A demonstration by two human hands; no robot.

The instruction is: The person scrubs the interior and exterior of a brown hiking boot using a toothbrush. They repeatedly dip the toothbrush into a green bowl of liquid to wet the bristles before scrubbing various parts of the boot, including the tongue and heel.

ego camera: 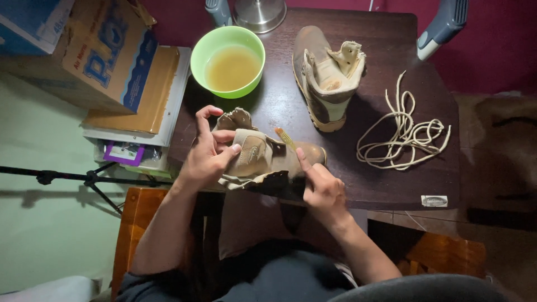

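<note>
A person seated at a dark wooden table (386, 184) works on a tan boot (263, 159) held over the table's near edge. The left hand (210, 151) wraps around the boot's ankle collar, fingers curled over the upper and thumb pressed against its side, a firm close grasp. The right hand (321, 187) closes narrowly around a small brush (285, 138), whose yellowish head rests against the boot's upper near the toe; the forefinger is stretched along the handle. The boot lies tilted on its side, toe toward the right hand, its laces removed. A second tan boot (327, 75) stands well apart, further back on the table, its tongue pulled open. Just beside it to the left sits a green bowl (227, 61) of cloudy yellowish liquid. A loose tangle of cream laces (405, 131) lies on the right of the table. Cardboard boxes (95, 50) are stacked to the left.
</note>
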